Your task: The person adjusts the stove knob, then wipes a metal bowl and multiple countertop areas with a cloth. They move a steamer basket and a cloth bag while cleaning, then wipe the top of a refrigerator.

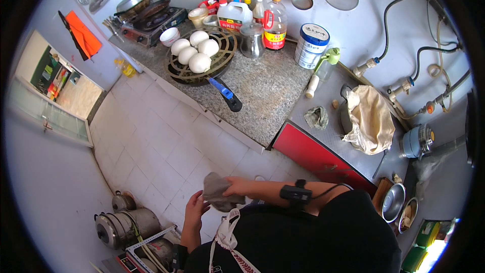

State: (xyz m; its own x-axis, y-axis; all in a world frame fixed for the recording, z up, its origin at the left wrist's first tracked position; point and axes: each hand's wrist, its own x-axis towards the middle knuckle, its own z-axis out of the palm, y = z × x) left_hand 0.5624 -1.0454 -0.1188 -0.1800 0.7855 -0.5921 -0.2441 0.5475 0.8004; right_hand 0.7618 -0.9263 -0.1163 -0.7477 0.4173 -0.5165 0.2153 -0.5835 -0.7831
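A grey cloth (218, 192) hangs in front of my body, above the tiled floor. My right hand (238, 187) grips its right side, with the thumb on top. At the cloth's left edge, my left hand (195, 206) holds it by the fingers; some fingertips are hidden behind the fabric. Beyond my hands, on the granite counter (261, 98), stands a black pan (191, 81) with a blue-and-black handle (225, 93). A round slatted steaming rack (225, 55) lies over the pan. Several round white food pieces (199, 63) rest on the rack.
Behind the rack stand a steel pot (252, 41), a soy sauce bottle (275, 26) and a white tub (312, 47). A gas stove (151, 32) is far left. A cloth-covered pot (369, 119) sits right. Large metal pots (129, 227) stand on the floor, lower left.
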